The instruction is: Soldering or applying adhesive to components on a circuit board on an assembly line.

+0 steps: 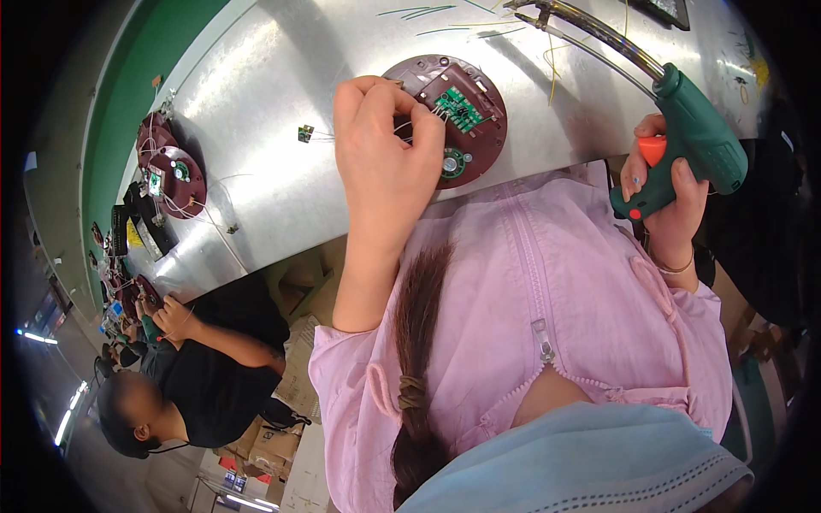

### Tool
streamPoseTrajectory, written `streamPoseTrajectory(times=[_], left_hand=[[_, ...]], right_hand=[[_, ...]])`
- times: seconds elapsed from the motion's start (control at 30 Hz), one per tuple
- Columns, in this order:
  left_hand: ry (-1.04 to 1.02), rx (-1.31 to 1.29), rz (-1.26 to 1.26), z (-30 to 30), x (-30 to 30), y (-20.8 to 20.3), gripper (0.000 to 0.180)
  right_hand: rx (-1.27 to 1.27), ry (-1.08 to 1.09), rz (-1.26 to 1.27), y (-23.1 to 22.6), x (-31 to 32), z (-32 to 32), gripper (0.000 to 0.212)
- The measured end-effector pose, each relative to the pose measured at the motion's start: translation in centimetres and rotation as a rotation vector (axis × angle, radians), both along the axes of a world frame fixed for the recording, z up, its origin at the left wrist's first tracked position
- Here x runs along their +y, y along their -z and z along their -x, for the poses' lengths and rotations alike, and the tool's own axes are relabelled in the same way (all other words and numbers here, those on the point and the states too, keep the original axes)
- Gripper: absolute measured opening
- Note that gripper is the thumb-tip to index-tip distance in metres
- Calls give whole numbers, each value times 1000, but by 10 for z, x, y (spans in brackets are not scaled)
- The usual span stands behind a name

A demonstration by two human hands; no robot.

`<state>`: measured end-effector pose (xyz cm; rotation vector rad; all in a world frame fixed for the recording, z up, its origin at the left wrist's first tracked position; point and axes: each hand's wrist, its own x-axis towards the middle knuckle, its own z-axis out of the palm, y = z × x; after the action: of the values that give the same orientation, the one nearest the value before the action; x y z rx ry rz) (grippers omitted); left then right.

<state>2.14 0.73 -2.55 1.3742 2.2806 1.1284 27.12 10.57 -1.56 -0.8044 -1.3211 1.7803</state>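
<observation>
A round maroon plastic housing lies on the metal bench, carrying a green circuit board and a small round speaker-like part near its lower edge. Over its left side is my left hand, thumb and fingers pinched together on thin white wires that run to the board. The fingertips partly hide these wires. Another wire leads out left of the hand to a tiny green board. My right hand grips a green soldering gun with an orange trigger, its metal tip raised beyond the housing.
Loose green wires and yellow wires lie along the bench's far side. More maroon housings with wires sit at the left. A co-worker in black works with their hands at the lower left. Cardboard boxes stand below the bench.
</observation>
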Motion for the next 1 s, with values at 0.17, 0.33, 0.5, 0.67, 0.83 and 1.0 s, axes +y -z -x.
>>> streamPoseTrajectory(times=[0.17,0.33,0.5,0.67,0.83,1.0], left_hand=[[-51,-519,-149,10,0,-4,22],[313,256,103,-3,3,-21,74],[308,415,162,-5,9,-15,71],[124,690,248,18,39,-22,63],[369,605,-26,21,104,-32,46],[561,474,213,-8,159,-16,34]], right_hand=[[35,54,-23,-2,4,-10,48],[75,114,-17,-3,7,-21,48],[118,169,11,-1,9,-26,46],[148,231,-3,4,13,-37,45],[187,273,0,8,17,-43,43],[285,308,32,13,18,-48,40]])
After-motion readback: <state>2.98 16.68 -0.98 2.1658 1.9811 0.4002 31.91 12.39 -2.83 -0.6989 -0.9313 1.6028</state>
